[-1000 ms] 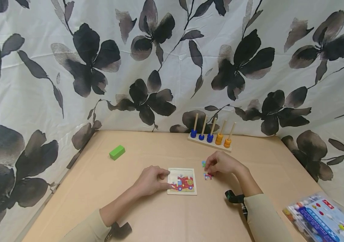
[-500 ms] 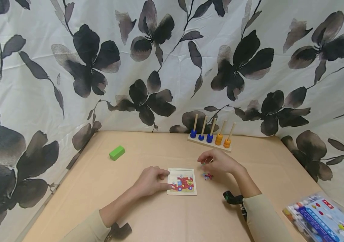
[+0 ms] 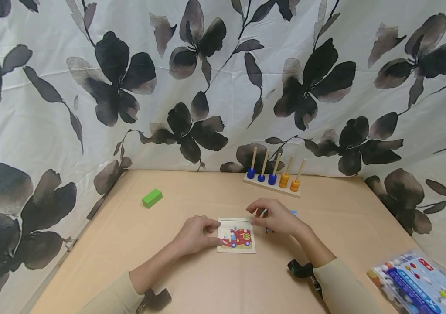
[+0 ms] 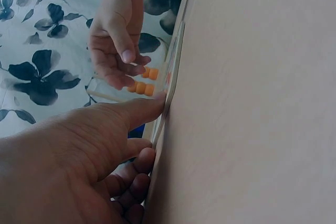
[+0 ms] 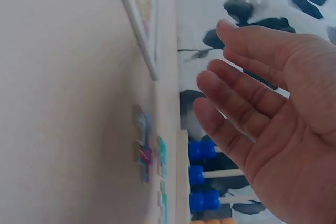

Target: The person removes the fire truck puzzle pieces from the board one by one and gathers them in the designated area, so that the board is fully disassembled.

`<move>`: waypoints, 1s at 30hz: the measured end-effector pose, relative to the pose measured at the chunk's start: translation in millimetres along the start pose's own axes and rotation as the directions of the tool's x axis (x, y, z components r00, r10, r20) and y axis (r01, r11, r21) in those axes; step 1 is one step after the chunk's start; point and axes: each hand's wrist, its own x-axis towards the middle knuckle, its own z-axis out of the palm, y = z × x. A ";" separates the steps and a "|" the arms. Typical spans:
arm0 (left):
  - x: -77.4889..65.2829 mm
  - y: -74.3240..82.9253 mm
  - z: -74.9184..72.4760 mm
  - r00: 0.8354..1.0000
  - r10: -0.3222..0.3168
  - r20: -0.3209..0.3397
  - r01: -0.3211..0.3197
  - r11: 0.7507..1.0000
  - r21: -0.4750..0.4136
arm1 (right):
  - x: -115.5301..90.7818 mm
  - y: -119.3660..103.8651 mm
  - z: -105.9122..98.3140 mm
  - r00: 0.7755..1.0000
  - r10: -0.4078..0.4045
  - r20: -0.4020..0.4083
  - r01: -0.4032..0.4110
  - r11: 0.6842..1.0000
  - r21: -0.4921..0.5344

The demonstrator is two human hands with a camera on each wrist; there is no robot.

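Observation:
A small square picture puzzle (image 3: pixel 236 250) with a red vehicle on it lies in a pale frame at the table's middle. My left hand (image 3: pixel 195 234) grips its left edge; in the left wrist view the thumb presses the frame's rim. Just right of the frame, my right hand (image 3: pixel 275 216) hovers with thumb and fingers apart. Nothing sits between its fingers in the right wrist view, where loose puzzle pieces (image 5: pixel 144 148) lie below the hand. In the head view, a red-and-blue piece (image 3: pixel 270 230) shows under the hand and a blue piece (image 3: pixel 294 213) behind it.
A peg abacus (image 3: pixel 271 186) with blue and orange beads stands at the back. A green block (image 3: pixel 152 198) lies back left. At the front right is a clear case (image 3: pixel 427 283) with a blue label. Floral cloth hangs behind the table.
My right hand has moved left from the loose pieces toward the frame, uncovering the blue piece. The red-and-blue piece has shifted slightly. My left hand stays on the frame.

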 end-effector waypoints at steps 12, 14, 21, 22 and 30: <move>0.2 0.2 0.0 1.000 -0.005 0.003 0.005 1.000 0.001 | 4.2 -9.2 18.8 0.996 0.026 0.088 -0.026 1.000 -0.002; 0.1 0.4 0.0 1.000 -0.002 0.001 0.002 1.000 0.004 | 4.6 -9.7 22.3 0.995 0.026 0.098 -0.026 1.000 -0.004; -0.3 1.8 -0.5 1.000 -0.003 0.001 0.002 1.000 0.022 | 8.8 -13.1 33.2 0.992 0.016 0.124 -0.015 1.000 -0.007; -0.4 1.9 -0.6 1.000 -0.001 0.000 0.001 1.000 0.024 | 10.0 -12.8 34.8 0.991 0.018 0.130 -0.018 1.000 -0.004; -1.5 2.5 -0.4 1.000 0.009 -0.006 -0.009 1.000 0.022 | 13.7 -11.2 42.3 0.983 0.015 0.182 -0.005 0.999 -0.053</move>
